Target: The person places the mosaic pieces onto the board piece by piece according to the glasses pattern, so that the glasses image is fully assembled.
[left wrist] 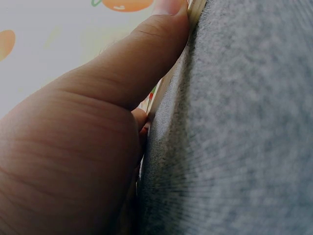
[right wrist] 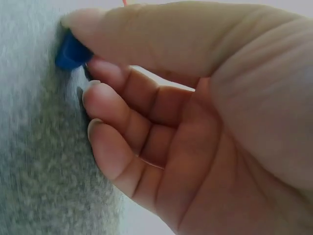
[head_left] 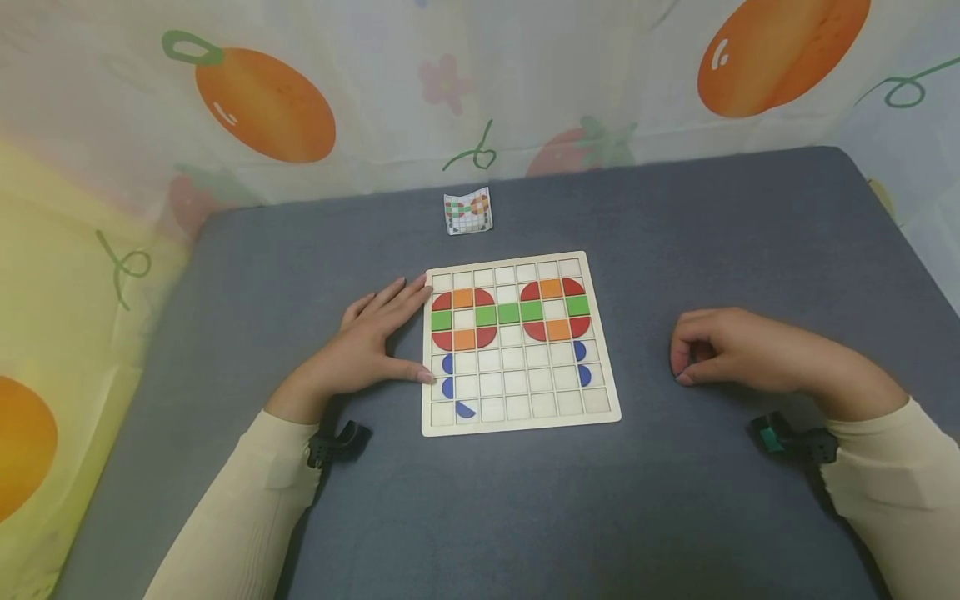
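A square wooden grid board (head_left: 521, 427) lies on the table, with red, orange and green pieces set in its upper rows and several blue half-round pieces lower down. My left hand (head_left: 367, 342) is spread at the board's left side, thumb and fingertips touching the edge; the left wrist view shows the thumb (left wrist: 146, 54) against the wooden rim. To the right of the board, my right hand (head_left: 742, 346) is low over the table with curled fingers. Between its thumb and index finger it pinches a small blue piece (right wrist: 71, 53), mostly hidden in the head view.
Behind the board lies a small printed card (head_left: 468, 212) with a coloured grid pattern. The dark grey table (head_left: 480, 517) reaches back to a fruit-patterned curtain (head_left: 375, 92). Each wrist carries a black strap with a camera.
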{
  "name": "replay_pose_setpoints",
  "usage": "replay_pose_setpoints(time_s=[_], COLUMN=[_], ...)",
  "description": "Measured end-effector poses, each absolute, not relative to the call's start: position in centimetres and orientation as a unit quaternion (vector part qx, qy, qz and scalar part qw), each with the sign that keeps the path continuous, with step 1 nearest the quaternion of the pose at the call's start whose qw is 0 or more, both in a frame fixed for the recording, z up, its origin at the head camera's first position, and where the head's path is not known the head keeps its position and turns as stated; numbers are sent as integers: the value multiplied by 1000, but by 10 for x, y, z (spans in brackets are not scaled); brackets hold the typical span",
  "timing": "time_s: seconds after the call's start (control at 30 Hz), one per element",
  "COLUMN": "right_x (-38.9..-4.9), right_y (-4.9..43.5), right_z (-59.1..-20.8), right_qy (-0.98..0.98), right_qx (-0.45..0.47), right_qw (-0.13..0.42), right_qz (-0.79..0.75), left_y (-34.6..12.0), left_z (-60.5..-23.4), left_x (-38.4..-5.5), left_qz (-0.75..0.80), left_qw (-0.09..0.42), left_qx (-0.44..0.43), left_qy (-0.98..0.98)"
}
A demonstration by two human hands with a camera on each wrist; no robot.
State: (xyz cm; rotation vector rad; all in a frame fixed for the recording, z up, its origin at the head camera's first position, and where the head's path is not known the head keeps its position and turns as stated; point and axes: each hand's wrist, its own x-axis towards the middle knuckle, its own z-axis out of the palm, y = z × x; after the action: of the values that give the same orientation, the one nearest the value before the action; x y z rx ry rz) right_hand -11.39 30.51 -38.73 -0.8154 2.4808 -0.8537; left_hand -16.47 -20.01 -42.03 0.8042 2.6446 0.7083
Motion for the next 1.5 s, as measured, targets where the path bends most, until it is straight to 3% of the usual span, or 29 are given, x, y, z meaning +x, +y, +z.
replay_pose_setpoints(time_s=[0.57,0.87,1.2,1.5], right_x=[-113,-113,-104,-97], right_y=[302,314,290,271], right_z=[-388,-383,-380,-380], right_qy=[901,881,929,937], right_qx=[-292,-277,-282,-275], right_qw=[177,236,153,140], right_qz=[-269,-301,-183,-163], left_y=[-200,-199,-199,-200], left_z=[-421,-419,-419,-421], left_x=[-164,-165,-164,-165], left_qz=[246,245,242,243], left_qw=[142,143,147,144], left_qx=[279,279,276,277], left_qy=[917,917,918,918])
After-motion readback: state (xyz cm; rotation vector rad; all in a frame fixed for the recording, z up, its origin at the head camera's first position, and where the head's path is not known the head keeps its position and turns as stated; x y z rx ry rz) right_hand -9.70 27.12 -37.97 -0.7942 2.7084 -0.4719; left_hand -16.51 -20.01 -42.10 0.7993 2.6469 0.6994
